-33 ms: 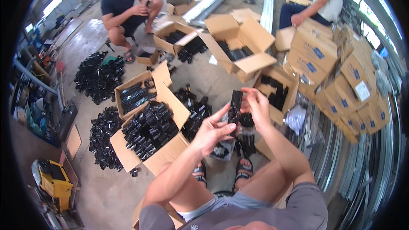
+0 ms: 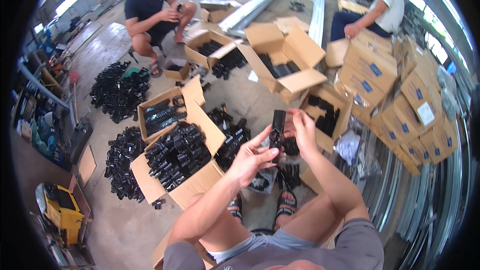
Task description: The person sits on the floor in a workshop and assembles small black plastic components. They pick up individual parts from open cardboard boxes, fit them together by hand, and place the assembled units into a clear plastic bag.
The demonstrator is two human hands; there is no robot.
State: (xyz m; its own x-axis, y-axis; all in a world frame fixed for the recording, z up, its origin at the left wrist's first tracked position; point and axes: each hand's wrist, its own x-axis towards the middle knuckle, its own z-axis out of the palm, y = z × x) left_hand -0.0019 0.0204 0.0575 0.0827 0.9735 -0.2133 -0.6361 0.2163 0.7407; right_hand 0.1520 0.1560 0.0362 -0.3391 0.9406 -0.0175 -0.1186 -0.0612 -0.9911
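In front of my knees I hold a black plastic part (image 2: 278, 122), long and narrow, nearly upright. My left hand (image 2: 252, 159) grips its lower end between thumb and fingers. At its upper right side is my right hand (image 2: 302, 131), with bent fingers against the part; the contact is partly hidden. Below and left of my hands stands an open carton (image 2: 197, 185) heaped with similar black parts (image 2: 178, 155). More black parts (image 2: 227, 137) lie loose on the floor just beyond my left hand. A clear plastic bag (image 2: 264, 182) with black pieces sits under my hands.
Other open cartons (image 2: 295, 52) stand ahead, and closed cartons (image 2: 372, 70) are stacked at right above long metal profiles (image 2: 420, 205). Piles of black parts (image 2: 120, 92) cover floor at left. Two people (image 2: 155, 15) sit farther off. A yellow machine (image 2: 65, 212) stands lower left.
The whole view has shifted slightly. My right fingers sit a little lower along the black part, which stays in my left hand.
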